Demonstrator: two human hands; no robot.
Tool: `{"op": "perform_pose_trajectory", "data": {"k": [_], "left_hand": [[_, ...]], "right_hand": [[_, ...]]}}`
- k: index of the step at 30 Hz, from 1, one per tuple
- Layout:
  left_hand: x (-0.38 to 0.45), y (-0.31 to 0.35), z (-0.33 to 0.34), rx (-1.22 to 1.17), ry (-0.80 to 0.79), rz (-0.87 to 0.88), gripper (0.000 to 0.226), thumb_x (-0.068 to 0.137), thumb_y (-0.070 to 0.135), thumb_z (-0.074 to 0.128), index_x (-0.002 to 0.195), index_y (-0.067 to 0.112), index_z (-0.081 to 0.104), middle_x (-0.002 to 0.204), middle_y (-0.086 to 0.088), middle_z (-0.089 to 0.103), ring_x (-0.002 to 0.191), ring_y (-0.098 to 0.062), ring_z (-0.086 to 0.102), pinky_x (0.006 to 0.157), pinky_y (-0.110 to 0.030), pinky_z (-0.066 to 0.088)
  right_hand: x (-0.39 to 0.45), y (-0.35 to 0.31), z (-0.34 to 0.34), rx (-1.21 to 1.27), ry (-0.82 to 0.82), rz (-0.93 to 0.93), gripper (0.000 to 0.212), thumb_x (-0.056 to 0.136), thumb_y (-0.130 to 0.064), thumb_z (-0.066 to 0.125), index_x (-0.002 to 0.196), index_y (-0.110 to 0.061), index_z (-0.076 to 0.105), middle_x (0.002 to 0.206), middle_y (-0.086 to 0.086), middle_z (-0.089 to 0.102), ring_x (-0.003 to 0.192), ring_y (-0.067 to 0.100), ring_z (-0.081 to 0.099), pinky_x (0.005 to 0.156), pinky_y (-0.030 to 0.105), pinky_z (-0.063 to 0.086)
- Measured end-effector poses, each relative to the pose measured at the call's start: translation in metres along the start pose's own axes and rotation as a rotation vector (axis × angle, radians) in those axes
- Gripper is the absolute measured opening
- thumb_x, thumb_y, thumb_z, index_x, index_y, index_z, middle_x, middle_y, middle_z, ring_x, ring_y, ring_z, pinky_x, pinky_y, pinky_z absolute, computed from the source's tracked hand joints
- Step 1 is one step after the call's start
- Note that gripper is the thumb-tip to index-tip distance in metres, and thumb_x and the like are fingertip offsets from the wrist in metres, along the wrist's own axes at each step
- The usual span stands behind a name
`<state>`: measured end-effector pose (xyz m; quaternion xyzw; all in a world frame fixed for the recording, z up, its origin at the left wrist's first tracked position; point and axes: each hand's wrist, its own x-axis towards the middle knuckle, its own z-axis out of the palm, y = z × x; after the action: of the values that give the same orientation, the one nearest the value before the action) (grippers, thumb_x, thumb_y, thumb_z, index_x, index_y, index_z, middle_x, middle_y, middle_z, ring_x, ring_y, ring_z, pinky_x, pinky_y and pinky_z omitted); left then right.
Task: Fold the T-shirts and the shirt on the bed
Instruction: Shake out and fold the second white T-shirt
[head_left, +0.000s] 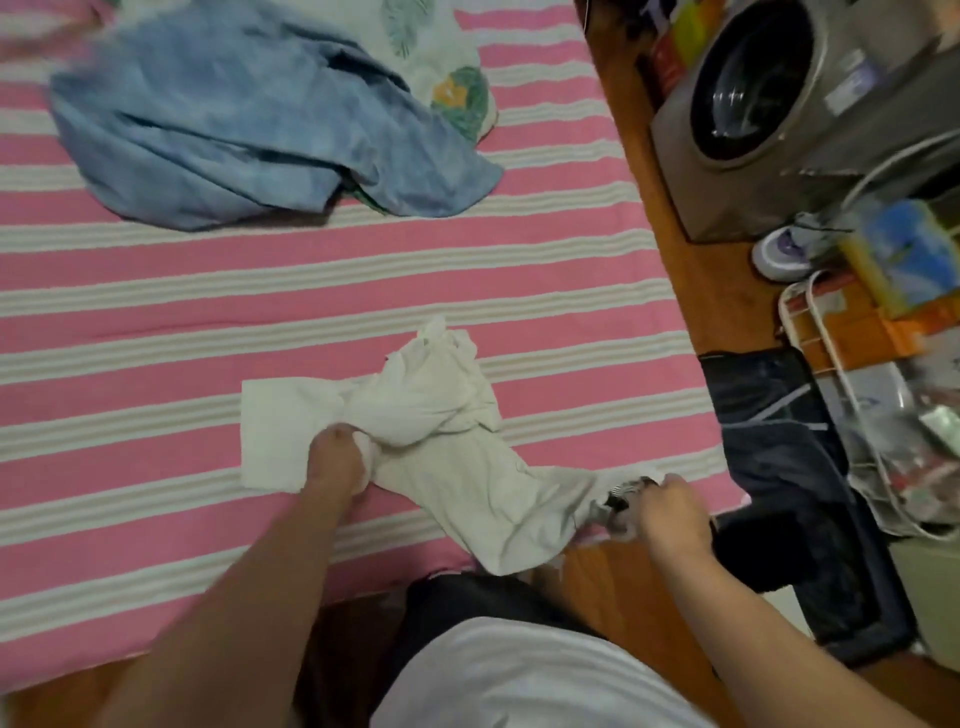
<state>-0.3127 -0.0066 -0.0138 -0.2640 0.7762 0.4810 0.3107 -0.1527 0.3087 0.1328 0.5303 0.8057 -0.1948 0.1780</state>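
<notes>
Garment in hand: white T-shirt, crumpled, at the near edge of the bed, directly ahead of the body.
Long axis: runs diagonally, from a flat squared panel at the left toward a stretched end at the near right corner of the bed.
Left hand: fingers curled into the bunched middle of the white T-shirt, gripping cloth just beside the flat panel.
Right hand: closed round the stretched right end, where a dark patch shows, probably a label or trim; too blurred to name.
Nearer hand: both already on the cloth; left sits on the bulk, right on the far tip, well apart along the axis.
Coming move, judged: pull apart along the diagonal to spread the twisted middle flat; turns on the lump lying between the two hands, nearer the left.
Fabric: thin, soft, limp knit; matte, wrinkled, folds over itself at the centre.
Waiting pile: blue shirt, faded denim-like cloth, heaped at the far side of the bed, well apart from the hands.
Beneath it: leaf-print garment, pale with green and yellow motifs, partly covered by the blue shirt.
Bed cover: pink with cream stripes, woven-looking, smooth.
Risk, judged: right end hangs near the bed corner; slack could slip off.
</notes>
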Motion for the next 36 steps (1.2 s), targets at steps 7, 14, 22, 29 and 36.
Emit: {"op": "perform_pose_trajectory", "data": {"k": [7,14,22,29,36], "left_hand": [[-0.030,0.164,-0.181,0.203,0.413,0.468,0.035,0.095,0.024,0.039,0.104,0.012,0.071,0.105,-0.008,0.068,0.094,-0.027,0.061,0.088,-0.043,0.050],[-0.077,0.133,-0.242,0.150,0.761,0.484,0.044,0.101,0.012,0.040,0.142,0.009,0.054,0.147,-0.020,0.044,0.130,-0.039,0.048,0.111,-0.044,0.039],[-0.169,0.089,-0.160,0.492,-0.035,0.133,0.042,0.100,0.026,0.059,0.140,0.015,0.058,0.142,-0.007,0.058,0.125,-0.026,0.058,0.109,-0.041,0.045],[-0.281,0.162,0.015,0.122,-0.310,0.736,0.078,0.084,0.049,0.075,0.150,0.049,0.033,0.149,0.020,0.046,0.135,0.000,0.043,0.110,-0.029,0.039],[-0.335,0.241,-0.013,-0.164,-0.247,0.855,0.030,0.107,0.035,0.049,0.116,0.018,0.073,0.104,0.002,0.076,0.094,-0.008,0.068,0.083,-0.028,0.053]], "right_hand": [[-0.037,-0.058,-0.031,0.197,0.095,-0.232,0.017,0.101,-0.016,0.043,0.101,-0.003,0.056,0.093,0.018,0.061,0.086,0.040,0.059,0.073,0.045,0.048],[-0.053,-0.095,-0.049,0.366,0.148,-0.334,0.023,0.100,-0.015,0.042,0.108,0.000,0.058,0.105,0.024,0.063,0.097,0.044,0.058,0.080,0.048,0.047],[-0.077,-0.119,-0.069,0.355,-0.037,-0.606,0.021,0.099,-0.010,0.042,0.095,-0.007,0.063,0.094,0.012,0.063,0.085,0.032,0.054,0.073,0.041,0.043],[-0.106,-0.165,-0.166,0.764,-0.390,-0.705,0.022,0.082,-0.004,0.052,0.081,-0.005,0.074,0.071,0.015,0.073,0.067,0.040,0.070,0.062,0.047,0.060],[-0.099,-0.171,-0.295,0.938,-0.381,-0.854,0.016,0.088,-0.014,0.058,0.074,-0.011,0.065,0.059,0.005,0.058,0.051,0.021,0.049,0.046,0.027,0.040]]}}
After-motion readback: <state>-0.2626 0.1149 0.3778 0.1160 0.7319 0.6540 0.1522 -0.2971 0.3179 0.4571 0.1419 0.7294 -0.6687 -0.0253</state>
